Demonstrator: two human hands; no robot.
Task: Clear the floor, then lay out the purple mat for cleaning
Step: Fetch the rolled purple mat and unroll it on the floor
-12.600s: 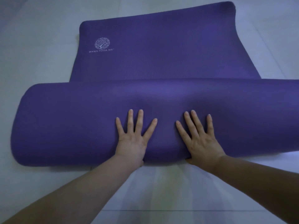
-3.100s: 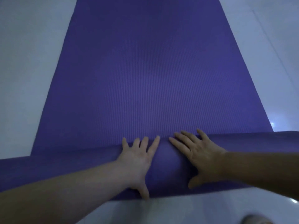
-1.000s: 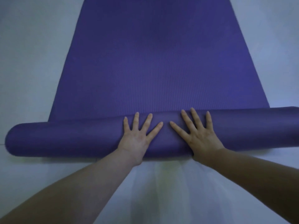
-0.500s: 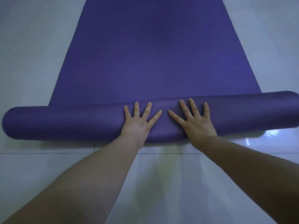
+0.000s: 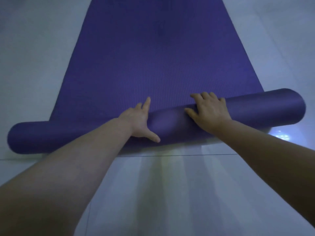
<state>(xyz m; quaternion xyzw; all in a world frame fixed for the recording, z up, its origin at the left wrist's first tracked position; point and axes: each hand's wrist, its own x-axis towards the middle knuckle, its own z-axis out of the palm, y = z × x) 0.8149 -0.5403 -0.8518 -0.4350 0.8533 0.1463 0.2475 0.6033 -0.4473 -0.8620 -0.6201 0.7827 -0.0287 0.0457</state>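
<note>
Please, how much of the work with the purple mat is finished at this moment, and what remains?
Done: no loose things show on the floor, and most of the purple mat lies flat. In hand: the left hand presses the rolled end with straight fingers; the right hand curls over it. Left: unroll this last part and flatten it.

Both bare arms stretch forward, the forearms angled inward toward each other. The left hand [image 5: 138,120] lies flat on the rolled purple mat [image 5: 255,108], fingers straight and pointing away, thumb splayed wide toward the right hand [image 5: 210,111]. The right hand sits just beside the left and a little farther out. Its fingers bend over the top of the roll, with the thumb spread back toward the left hand.
</note>
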